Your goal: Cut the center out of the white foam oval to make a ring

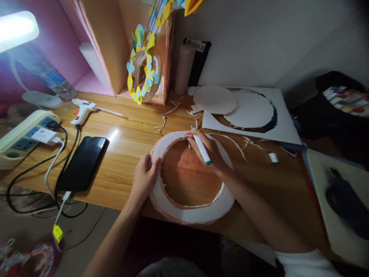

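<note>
A white ring with brownish-orange inner and outer edges lies flat near the front edge of the wooden table. My left hand grips its left rim, thumb on top and the other fingers mostly hidden. In my right hand is a white marker with a teal end, held over the ring's upper inner edge with its tip hard to make out. Right of the ring stands a small white cap.
White board with cut discs and scraps lies behind. At left are a glue gun, black phone, power strip and cables. A flower-trimmed ring leans on a box at the back.
</note>
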A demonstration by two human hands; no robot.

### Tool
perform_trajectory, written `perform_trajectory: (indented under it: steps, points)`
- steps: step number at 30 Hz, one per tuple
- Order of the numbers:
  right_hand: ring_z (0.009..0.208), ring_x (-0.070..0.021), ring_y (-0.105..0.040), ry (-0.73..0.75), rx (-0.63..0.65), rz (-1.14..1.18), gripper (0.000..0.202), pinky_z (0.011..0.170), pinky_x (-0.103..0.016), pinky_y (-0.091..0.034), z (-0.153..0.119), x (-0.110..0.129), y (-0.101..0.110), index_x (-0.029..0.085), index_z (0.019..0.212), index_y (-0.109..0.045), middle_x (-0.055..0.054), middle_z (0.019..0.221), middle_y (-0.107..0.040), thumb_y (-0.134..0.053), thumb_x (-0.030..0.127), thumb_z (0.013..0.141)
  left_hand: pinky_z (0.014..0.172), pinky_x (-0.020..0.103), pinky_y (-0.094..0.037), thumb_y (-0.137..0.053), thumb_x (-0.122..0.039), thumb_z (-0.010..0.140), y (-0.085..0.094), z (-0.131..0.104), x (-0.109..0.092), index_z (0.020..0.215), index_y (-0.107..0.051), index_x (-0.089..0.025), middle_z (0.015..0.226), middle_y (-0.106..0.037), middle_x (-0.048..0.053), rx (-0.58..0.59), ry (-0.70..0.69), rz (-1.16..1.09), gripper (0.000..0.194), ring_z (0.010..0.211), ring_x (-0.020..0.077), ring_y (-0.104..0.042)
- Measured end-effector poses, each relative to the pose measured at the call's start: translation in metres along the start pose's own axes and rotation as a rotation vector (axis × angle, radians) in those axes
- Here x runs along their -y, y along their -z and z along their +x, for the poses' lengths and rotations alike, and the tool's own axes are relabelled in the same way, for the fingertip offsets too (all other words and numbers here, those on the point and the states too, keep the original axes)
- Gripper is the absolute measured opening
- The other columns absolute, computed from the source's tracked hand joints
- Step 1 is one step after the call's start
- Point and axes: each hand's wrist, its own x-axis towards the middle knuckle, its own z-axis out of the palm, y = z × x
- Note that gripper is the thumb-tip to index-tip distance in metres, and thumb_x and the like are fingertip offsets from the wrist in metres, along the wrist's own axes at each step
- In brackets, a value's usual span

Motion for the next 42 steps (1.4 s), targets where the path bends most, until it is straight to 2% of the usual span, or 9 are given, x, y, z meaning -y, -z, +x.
perform_trajectory:
  steps: [9, 14, 17, 19, 23, 27, 34, 37, 42]
  points:
    - [0.087, -0.0202, -0.063, 0.018, 0.043, -0.149, 0.016, 0.077, -0.032, -0.045, 0.001, -0.013, -0.007, 0.027, 0.104, -0.058, -0.003, 0.097, -0.067, -0.046, 0.031, 0.094, 0.050, 0.028, -0.023, -0.054, -0.046, 0.081, 0.015, 0.008, -0.015, 0.056, -0.040, -0.023, 0.052, -0.046, -0.002, 0.062, 0.023, 0.289, 0.036, 0.052, 0.0172, -0.044]
    - [0.092, -0.0214, -0.062, 0.030, 0.056, -0.186, 0.018, 0.079, -0.033, -0.044, 0.001, -0.015, -0.008, 0.029, 0.107, -0.058, -0.003, 0.101, -0.067, -0.046, 0.027, 0.093, 0.051, 0.029, -0.030, -0.046, -0.058, 0.083, 0.033, 0.016, -0.039, 0.055, -0.050, -0.023, 0.054, -0.056, 0.006, 0.238, 0.025, 0.841, 0.045, 0.056, 0.0251, -0.057]
    - [0.093, -0.0217, -0.062, 0.023, 0.059, -0.160, 0.020, 0.080, -0.033, -0.044, 0.000, -0.015, -0.008, 0.029, 0.108, -0.058, -0.003, 0.102, -0.066, -0.045, 0.027, 0.093, 0.056, 0.034, -0.040, -0.048, -0.056, 0.085, 0.029, 0.021, -0.051, 0.071, -0.060, -0.016, 0.070, -0.063, 0.014, 0.157, -0.064, 0.994, 0.044, 0.069, 0.0316, -0.062]
    - [0.094, -0.0218, -0.061, 0.020, 0.056, -0.134, 0.020, 0.081, -0.033, -0.044, 0.000, -0.014, -0.007, 0.028, 0.108, -0.057, -0.003, 0.103, -0.066, -0.044, 0.027, 0.093, 0.066, 0.038, -0.046, -0.053, -0.048, 0.085, 0.017, 0.025, -0.053, 0.093, -0.061, -0.011, 0.092, -0.064, 0.019, 0.095, -0.261, 0.926, 0.039, 0.086, 0.0333, -0.062]
    - [0.094, -0.0214, -0.061, 0.022, 0.067, -0.100, 0.021, 0.081, -0.033, -0.043, -0.001, -0.011, -0.005, 0.027, 0.108, -0.057, -0.003, 0.103, -0.066, -0.042, 0.025, 0.094, 0.101, 0.045, -0.038, -0.058, -0.044, 0.084, -0.016, 0.035, -0.043, 0.128, -0.046, -0.009, 0.134, -0.049, 0.023, 0.236, -0.680, 0.662, 0.057, 0.125, 0.0334, -0.045]
    - [0.090, -0.0205, -0.062, 0.018, 0.056, -0.069, 0.018, 0.079, -0.032, -0.044, 0.000, -0.010, -0.006, 0.027, 0.106, -0.058, -0.003, 0.099, -0.066, -0.044, 0.028, 0.094, 0.110, 0.047, -0.028, -0.049, -0.057, 0.086, -0.033, 0.041, -0.025, 0.138, -0.035, -0.002, 0.144, -0.039, 0.027, 0.208, -0.711, 0.645, 0.077, 0.136, 0.0348, -0.033]
    - [0.103, -0.0214, -0.061, 0.031, -0.146, 0.015, 0.028, 0.091, -0.036, -0.045, 0.000, -0.016, -0.007, 0.025, 0.116, -0.059, -0.006, 0.113, -0.066, -0.045, 0.035, 0.094, 0.112, 0.040, -0.029, -0.038, -0.050, 0.094, -0.029, 0.044, -0.016, 0.139, -0.039, -0.007, 0.146, -0.042, 0.017, 0.175, -0.714, 0.582, 0.063, 0.136, 0.0259, -0.036]
    - [0.089, -0.0192, -0.063, 0.031, -0.205, 0.062, 0.022, 0.080, -0.034, -0.048, -0.001, -0.022, -0.004, 0.025, 0.103, -0.062, -0.004, 0.099, -0.068, -0.045, 0.036, 0.093, 0.113, 0.038, -0.029, -0.037, -0.046, 0.095, -0.030, 0.045, -0.016, 0.139, -0.041, -0.007, 0.146, -0.043, 0.016, 0.176, -0.704, 0.580, 0.059, 0.135, 0.0249, -0.037]
    - [0.068, -0.0160, -0.058, -0.016, -0.130, 0.194, 0.013, 0.064, -0.030, -0.046, -0.001, -0.033, -0.006, 0.024, 0.088, -0.055, 0.001, 0.076, -0.060, -0.054, 0.037, 0.087, 0.112, 0.040, -0.031, -0.038, -0.035, 0.096, -0.030, 0.049, -0.016, 0.137, -0.043, -0.011, 0.145, -0.045, 0.013, 0.181, -0.693, 0.531, 0.048, 0.134, 0.0229, -0.039]
